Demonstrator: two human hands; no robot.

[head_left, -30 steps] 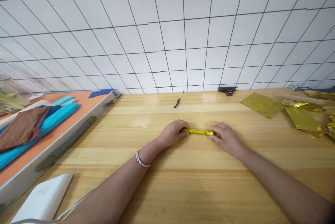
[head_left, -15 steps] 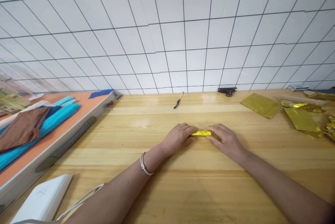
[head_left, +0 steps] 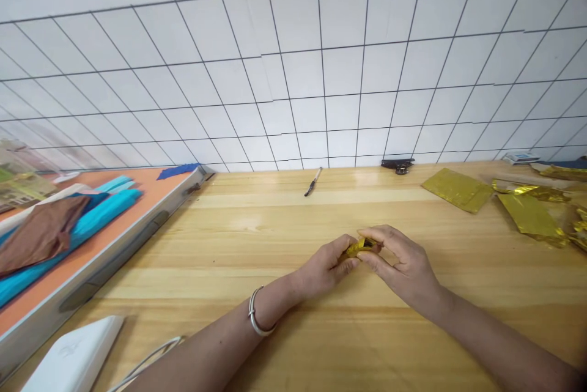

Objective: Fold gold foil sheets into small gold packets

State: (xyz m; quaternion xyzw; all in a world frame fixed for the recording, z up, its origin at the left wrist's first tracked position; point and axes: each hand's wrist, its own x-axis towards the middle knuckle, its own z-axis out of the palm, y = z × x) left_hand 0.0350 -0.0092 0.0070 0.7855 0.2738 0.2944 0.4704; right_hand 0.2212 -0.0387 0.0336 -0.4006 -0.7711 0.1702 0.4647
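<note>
my shiny gold roll [head_left: 354, 249], my silvery bangle [head_left: 253, 314], light yellow-brown wood table [head_left: 257, 208] w/ long streaks, white wall [head_left: 342, 71] w/ blk crisscross lines, orange board [head_left: 153, 189], bright blue bundle [head_left: 103, 214], brown cloth [head_left: 43, 234], white box [head_left: 71, 356], blk clip [head_left: 398, 165], gold sheets [head_left: 456, 189]

I see a small craft workspace: a bare wooden desk [head_left: 257, 294] against a grid-lined white wall [head_left: 293, 74], gold foil sheets [head_left: 457, 189] at right, folded coloured fabric or paper [head_left: 41, 236] on an orange surface [head_left: 151, 189] at left.
</note>
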